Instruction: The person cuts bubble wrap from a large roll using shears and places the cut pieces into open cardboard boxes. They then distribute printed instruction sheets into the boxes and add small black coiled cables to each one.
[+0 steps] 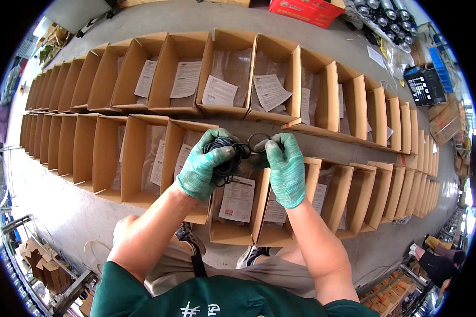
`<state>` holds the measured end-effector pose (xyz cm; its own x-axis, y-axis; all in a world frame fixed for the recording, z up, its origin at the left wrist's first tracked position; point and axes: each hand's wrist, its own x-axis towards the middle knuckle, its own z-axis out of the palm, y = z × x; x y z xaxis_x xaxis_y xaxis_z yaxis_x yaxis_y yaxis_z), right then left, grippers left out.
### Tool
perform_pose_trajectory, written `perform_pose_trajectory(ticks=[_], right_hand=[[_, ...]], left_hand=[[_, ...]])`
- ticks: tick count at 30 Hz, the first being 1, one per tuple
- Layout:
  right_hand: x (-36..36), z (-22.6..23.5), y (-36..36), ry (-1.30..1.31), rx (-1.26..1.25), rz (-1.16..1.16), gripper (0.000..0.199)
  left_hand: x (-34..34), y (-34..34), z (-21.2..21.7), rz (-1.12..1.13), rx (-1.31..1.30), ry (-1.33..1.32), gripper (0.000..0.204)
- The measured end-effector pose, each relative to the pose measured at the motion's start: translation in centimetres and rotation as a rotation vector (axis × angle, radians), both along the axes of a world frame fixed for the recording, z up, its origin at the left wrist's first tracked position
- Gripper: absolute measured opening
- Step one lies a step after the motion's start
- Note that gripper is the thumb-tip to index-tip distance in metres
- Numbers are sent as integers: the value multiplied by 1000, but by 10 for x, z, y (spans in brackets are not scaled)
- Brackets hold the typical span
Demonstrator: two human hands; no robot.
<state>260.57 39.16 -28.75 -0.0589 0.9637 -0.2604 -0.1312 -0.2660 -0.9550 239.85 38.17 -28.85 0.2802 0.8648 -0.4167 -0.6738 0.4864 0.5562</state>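
Green-grey knit gloves cover both of my hands. In my left hand (202, 166) is a bunch of thin black rubber rings (227, 170), with loops hanging below the fingers. A single black ring (250, 138) stretches between the bunch and my right hand (286, 170), whose thumb and forefinger pinch its edge. Both hands hover over the gap between two curved rows of open cardboard boxes. Beneath them, a near box (260, 211) holds a printed sheet (238, 199) on clear plastic.
A far row of open boxes (225, 108) holds several paper sheets (272, 91). A red carton (308, 11) and a pile of metal cylinders (388, 18) lie at the back. A black crate (426, 87) stands at the right. Another person (440, 267) is at lower right.
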Motion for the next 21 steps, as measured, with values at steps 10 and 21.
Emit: perform_pose_trajectory(ticks=[10, 21], right_hand=[[19, 1, 34, 311, -357, 96, 27], [3, 16, -10, -449, 82, 219, 22]], left_hand=[[-2, 2, 6, 39, -30, 6, 37], [-3, -5, -2, -60, -14, 42, 40]])
